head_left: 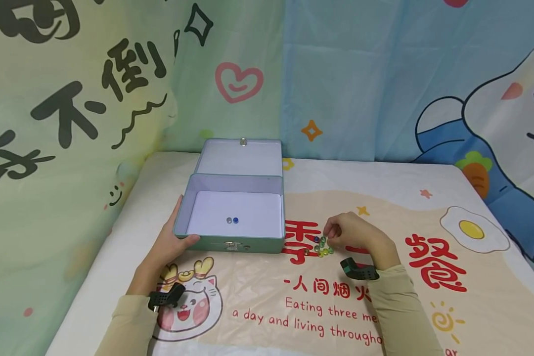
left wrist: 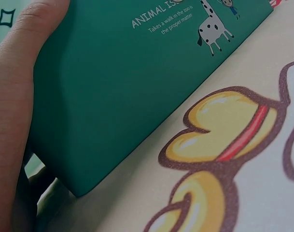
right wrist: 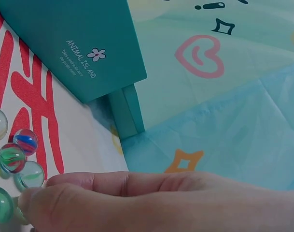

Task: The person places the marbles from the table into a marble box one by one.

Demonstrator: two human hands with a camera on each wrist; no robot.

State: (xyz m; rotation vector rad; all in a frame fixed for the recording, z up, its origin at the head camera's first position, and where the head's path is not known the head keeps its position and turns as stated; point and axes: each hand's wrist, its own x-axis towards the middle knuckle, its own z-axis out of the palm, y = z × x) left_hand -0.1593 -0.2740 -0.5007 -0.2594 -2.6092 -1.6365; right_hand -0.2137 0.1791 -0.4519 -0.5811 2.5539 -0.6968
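Note:
A green tin box (head_left: 238, 244) stands with its lid (head_left: 242, 157) swung back. Two marbles, one clear (head_left: 229, 220) and one blue (head_left: 236, 220), lie on its pale floor. My left hand (head_left: 171, 242) grips the front left corner, thumb along the front and fingers at the left side. To the right of the box, several glass marbles (head_left: 322, 251) lie clustered on the cloth. My right hand (head_left: 351, 231) is at this cluster, with thumb and forefinger pinching at a greenish marble (right wrist: 22, 211) that the thumb partly hides. Beside it sits a green-swirled marble (right wrist: 12, 158).
A printed cloth (head_left: 311, 321) with red lettering covers the table. Behind it hangs a patterned curtain (head_left: 338, 89), close to the raised lid. A black wrist camera is strapped at each wrist.

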